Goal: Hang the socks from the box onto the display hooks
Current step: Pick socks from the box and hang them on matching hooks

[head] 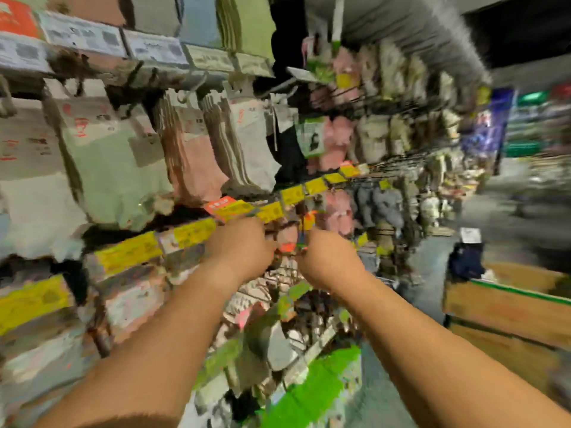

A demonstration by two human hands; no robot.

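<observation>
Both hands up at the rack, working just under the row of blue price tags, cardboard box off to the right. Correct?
Not quite: the head view shows the price tags are yellow, not blue. The rest holds: the left hand and right hand are both up at the rack just under that row, and the cardboard box sits off to the right.
</observation>
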